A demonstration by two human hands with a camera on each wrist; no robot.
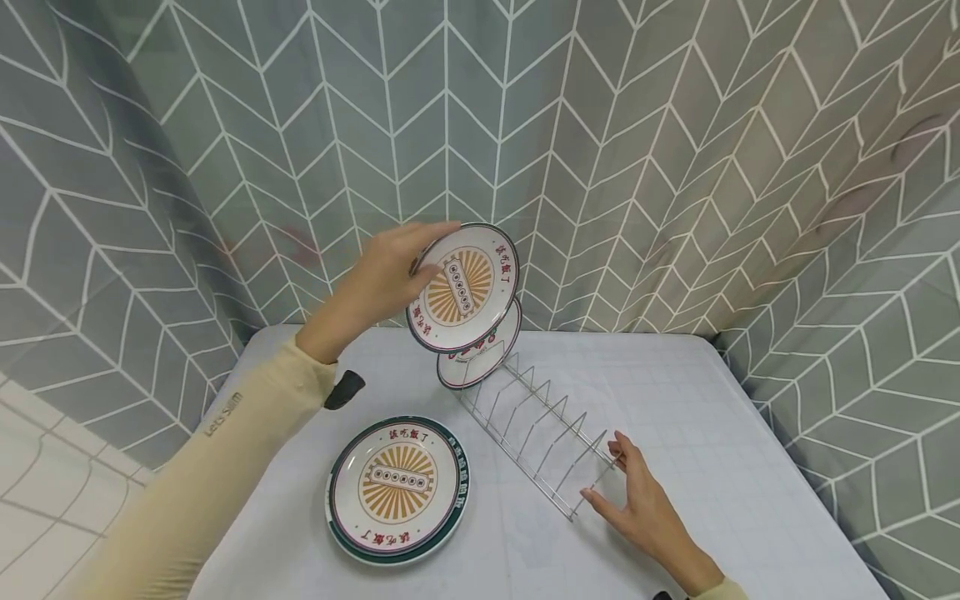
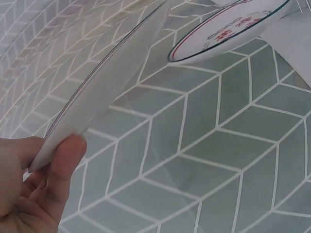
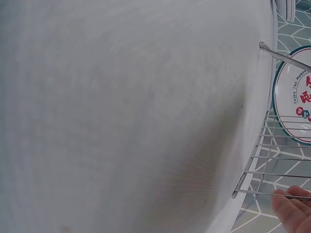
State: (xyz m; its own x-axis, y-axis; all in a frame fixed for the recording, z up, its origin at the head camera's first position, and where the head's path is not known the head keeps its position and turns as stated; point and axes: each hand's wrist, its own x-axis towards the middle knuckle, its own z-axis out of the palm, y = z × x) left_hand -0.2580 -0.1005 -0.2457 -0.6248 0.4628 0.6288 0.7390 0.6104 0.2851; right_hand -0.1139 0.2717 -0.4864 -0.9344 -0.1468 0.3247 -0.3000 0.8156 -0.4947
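Already one plate (image 1: 480, 360) stands in our wire rack (image 1: 536, 433); left hand (image 1: 382, 279) pinches another plate (image 1: 461, 287), right hand (image 1: 645, 500), fingers relaxed, touches the rack; a third plate (image 1: 397, 487) lies nearby.

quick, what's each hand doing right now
Left hand: grips a plate by its rim, held above the wire rack.
Right hand: open, fingertips touching the near end of the wire rack.

Glazed, glossy ceramic plate (image 1: 462, 287) with printed sunburst; 2 like plates (image 1: 397, 490) share the finish. Rack (image 1: 536, 425) of thin, bright, polished metal wire. Table (image 1: 720, 433) cover: matt, smooth, faintly gridded. Backdrop curtain (image 1: 675, 150): soft matt cloth, creased.
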